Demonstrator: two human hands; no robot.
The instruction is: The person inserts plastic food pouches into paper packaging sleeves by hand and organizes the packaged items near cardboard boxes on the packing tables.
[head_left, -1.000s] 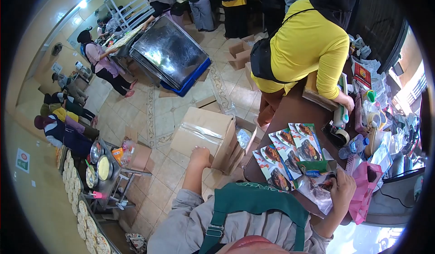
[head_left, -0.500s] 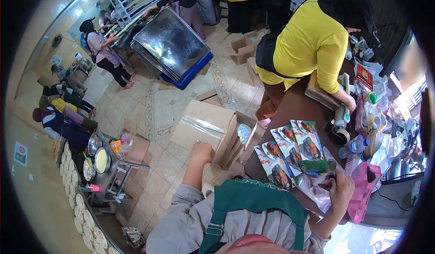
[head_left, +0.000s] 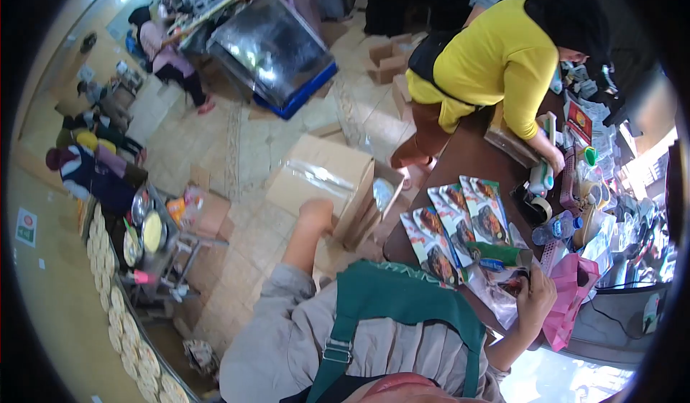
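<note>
My left hand (head_left: 317, 215) is at the near edge of a taped cardboard box (head_left: 320, 164), blurred, its fingers hidden. To the right, my right hand (head_left: 536, 299) is closed on the edge of a plastic food pouch (head_left: 496, 288) with a green top and a food picture. This pouch lies slanted over the front of the brown table (head_left: 467, 162), overlapping other printed food pouches (head_left: 449, 223) fanned out there. A pink bag (head_left: 570, 302) is close beside my right hand.
Across the table a person in yellow (head_left: 496, 58) leans over a box (head_left: 507, 141). A water bottle (head_left: 557, 228) and tape roll (head_left: 539, 209) crowd the right side. An opened carton (head_left: 377, 205) adjoins the taped box. Stacked metal trays (head_left: 273, 51) stand farther back.
The view has shifted slightly. My left hand's fingers, earlier visible on the box top, are now out of sight at its edge. My right hand and its pouch have moved slightly down and left.
</note>
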